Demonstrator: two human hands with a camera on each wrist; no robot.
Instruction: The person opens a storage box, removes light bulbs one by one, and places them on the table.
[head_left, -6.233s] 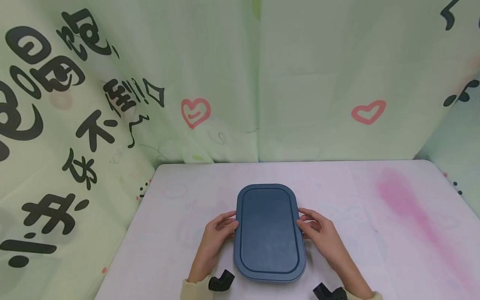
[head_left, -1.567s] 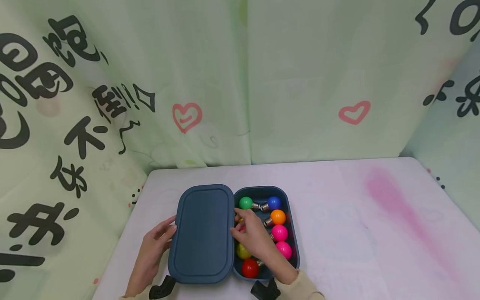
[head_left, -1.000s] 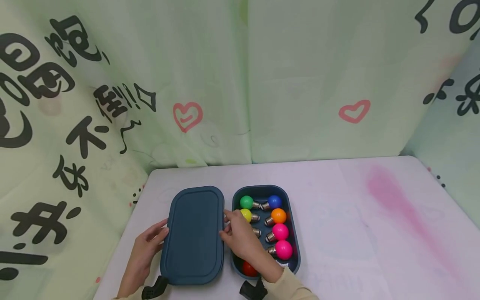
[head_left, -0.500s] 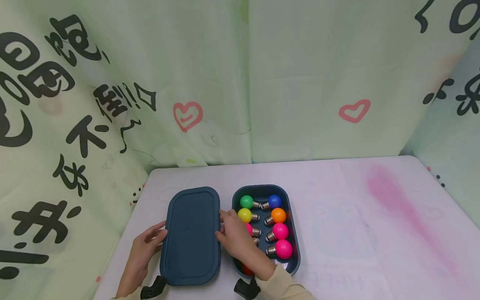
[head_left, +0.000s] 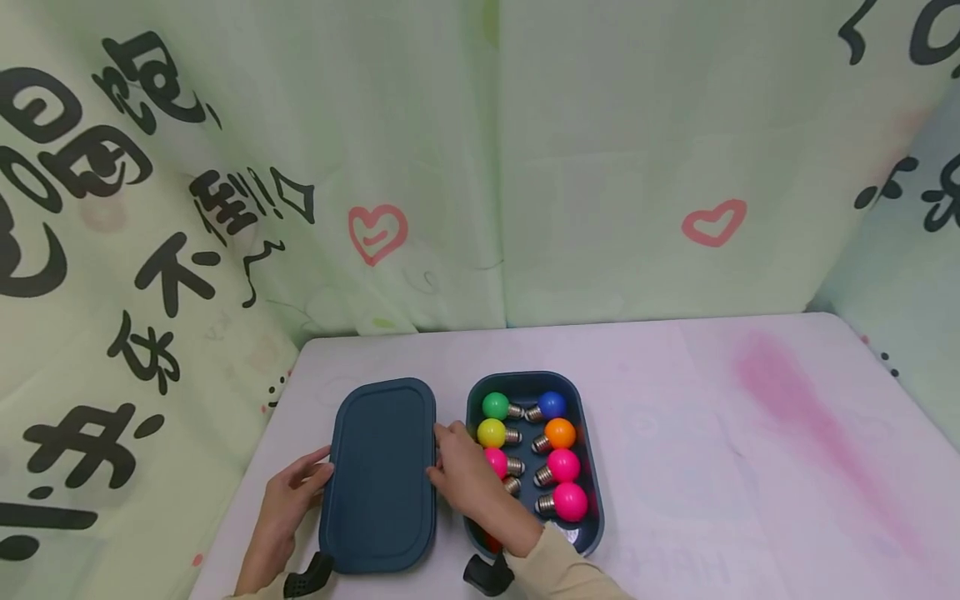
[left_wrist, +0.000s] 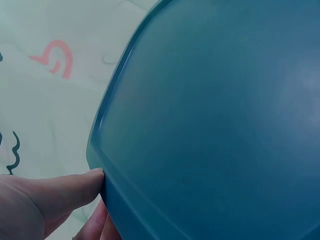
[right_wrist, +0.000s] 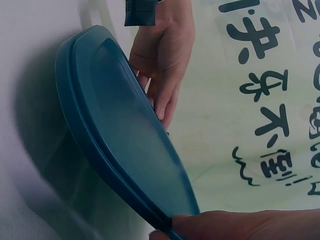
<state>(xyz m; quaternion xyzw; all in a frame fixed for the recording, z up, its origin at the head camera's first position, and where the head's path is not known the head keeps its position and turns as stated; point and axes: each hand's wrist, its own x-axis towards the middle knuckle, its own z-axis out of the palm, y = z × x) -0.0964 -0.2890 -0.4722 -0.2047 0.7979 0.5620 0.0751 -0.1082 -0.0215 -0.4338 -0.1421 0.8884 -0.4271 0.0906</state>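
Observation:
A dark blue lid [head_left: 379, 477] is held level between both hands, left of the open box [head_left: 590, 467]. My left hand [head_left: 288, 500] pinches its left edge, thumb on top; the left wrist view shows the thumb [left_wrist: 75, 192] on the rim. The opposite edge is gripped by my right hand [head_left: 468, 475], whose thumb [right_wrist: 210, 225] shows in the right wrist view. A shadow falls beneath the lid [right_wrist: 140, 135] there. Inside the box lie coloured bulbs in two columns, including a green bulb [head_left: 495, 406], a blue bulb [head_left: 552, 405] and an orange bulb [head_left: 560, 432]. My right forearm hides the lower left ones.
A pale tablecloth [head_left: 697, 467] with a pink stain [head_left: 795, 392] covers the table. Behind and to the left hangs a light green curtain [head_left: 615, 167] with black lettering and red hearts. Black cameras [head_left: 487, 575] sit on both wrists.
The lid has come off the box and moved left in both hands, uncovering the bulbs. Over the last second it has shifted slightly further left, away from the box.

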